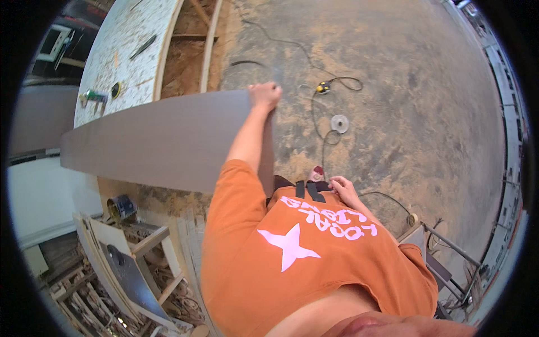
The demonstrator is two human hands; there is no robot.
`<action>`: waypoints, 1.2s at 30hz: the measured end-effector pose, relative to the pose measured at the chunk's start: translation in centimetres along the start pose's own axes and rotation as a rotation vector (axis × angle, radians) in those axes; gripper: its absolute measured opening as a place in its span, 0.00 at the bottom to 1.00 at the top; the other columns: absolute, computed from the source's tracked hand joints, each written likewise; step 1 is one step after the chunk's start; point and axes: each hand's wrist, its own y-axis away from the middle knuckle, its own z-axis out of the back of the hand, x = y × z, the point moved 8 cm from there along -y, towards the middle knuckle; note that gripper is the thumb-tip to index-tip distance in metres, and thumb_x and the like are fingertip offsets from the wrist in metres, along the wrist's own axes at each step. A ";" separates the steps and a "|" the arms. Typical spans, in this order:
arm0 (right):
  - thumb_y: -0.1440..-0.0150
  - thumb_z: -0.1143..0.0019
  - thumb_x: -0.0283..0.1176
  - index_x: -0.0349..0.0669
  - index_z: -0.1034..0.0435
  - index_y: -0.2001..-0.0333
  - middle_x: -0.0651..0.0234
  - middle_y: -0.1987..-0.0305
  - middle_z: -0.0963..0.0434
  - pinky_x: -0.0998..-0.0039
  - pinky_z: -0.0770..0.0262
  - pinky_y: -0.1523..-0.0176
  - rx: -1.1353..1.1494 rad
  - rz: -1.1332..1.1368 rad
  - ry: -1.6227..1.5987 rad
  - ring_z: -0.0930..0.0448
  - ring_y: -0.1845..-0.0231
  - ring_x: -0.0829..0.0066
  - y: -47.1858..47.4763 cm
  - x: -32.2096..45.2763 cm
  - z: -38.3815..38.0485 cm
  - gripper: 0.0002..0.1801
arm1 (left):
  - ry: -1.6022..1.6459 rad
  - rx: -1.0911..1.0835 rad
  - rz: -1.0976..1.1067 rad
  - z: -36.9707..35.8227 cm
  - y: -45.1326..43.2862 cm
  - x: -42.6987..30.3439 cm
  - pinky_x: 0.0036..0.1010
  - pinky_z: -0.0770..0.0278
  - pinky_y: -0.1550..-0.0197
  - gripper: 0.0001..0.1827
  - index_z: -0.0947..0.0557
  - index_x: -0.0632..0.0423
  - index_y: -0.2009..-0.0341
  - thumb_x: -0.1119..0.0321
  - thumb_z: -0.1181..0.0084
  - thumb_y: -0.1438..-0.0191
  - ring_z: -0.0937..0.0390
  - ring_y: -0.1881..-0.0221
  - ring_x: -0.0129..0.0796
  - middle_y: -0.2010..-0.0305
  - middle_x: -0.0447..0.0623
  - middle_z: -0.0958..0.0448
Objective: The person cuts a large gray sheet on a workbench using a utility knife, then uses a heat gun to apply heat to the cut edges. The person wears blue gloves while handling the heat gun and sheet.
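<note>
A long grey-brown wood-grain panel [168, 139] stretches across the left of the view, its far end near the white-topped workbench [126, 25]. My left hand [265, 96] grips the panel's corner at its near end, fingers curled over the edge. The panel's underside is hidden. At my waist, my right hand [346, 191] hangs with loosely bent fingers and holds nothing. It is just beside the front of my orange shirt [240, 252].
A yellow-and-black power tool [323, 87] lies on the dusty floor, with a cable and a pale disc [340, 124] nearby. A green tool [96, 97] rests on the workbench. At lower left are a bucket [122, 206] and a wooden scrap rack [151, 241]; a metal frame [452, 245] stands right.
</note>
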 end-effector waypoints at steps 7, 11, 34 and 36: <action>0.42 0.50 0.34 0.36 0.31 0.55 0.66 0.65 0.23 0.81 0.30 0.67 -0.216 -0.091 0.006 0.26 0.72 0.82 0.5 1.1 11.2 0.15 | -0.005 -0.097 0.025 0.8 0.2 -0.9 0.42 0.41 0.49 0.15 0.21 0.50 0.69 0.54 0.50 0.55 0.25 0.63 0.45 0.71 0.51 0.21; 0.42 0.50 0.34 0.36 0.31 0.56 0.67 0.65 0.23 0.80 0.30 0.66 -0.149 -0.058 -0.060 0.27 0.72 0.83 -4.4 5.0 10.9 0.15 | 0.144 -0.073 0.125 0.9 0.3 -0.3 0.42 0.43 0.45 0.16 0.27 0.48 0.62 0.59 0.45 0.56 0.25 0.64 0.41 0.73 0.45 0.22; 0.44 0.49 0.34 0.36 0.28 0.59 0.67 0.68 0.22 0.80 0.31 0.70 0.593 0.232 0.734 0.26 0.73 0.81 -43.1 42.0 -11.5 0.14 | 0.506 0.035 0.429 1.0 -1.6 2.3 0.41 0.37 0.48 0.09 0.24 0.49 0.70 0.59 0.46 0.53 0.24 0.70 0.40 0.77 0.47 0.22; 0.46 0.47 0.34 0.33 0.27 0.61 0.67 0.69 0.21 0.76 0.29 0.66 0.696 0.339 0.901 0.24 0.71 0.80 -46.3 45.2 -17.6 0.15 | 0.423 0.106 0.493 -0.1 -1.7 2.6 0.40 0.37 0.50 0.09 0.24 0.49 0.70 0.59 0.48 0.52 0.24 0.70 0.40 0.77 0.48 0.23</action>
